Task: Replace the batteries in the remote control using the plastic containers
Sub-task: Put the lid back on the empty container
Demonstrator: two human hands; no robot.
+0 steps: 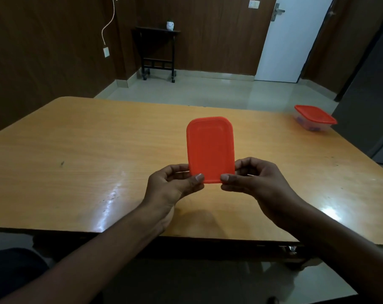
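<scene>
A plastic container with an orange-red lid (210,148) is held above the middle of the wooden table (80,154), its lid facing me, so its body and contents are hidden. My left hand (175,183) grips its lower left corner, thumb on the lid. At the lower right corner my right hand (254,181) grips it the same way. A second clear container with a red lid (314,117) stands at the table's far right edge, with small dark items dimly visible inside. No remote control is in view.
The table's near edge runs just below my wrists. Beyond the table lie a tiled floor, a small black side table (157,51) with a white pot against the wood-panelled wall, and a white door (289,40) at the back right.
</scene>
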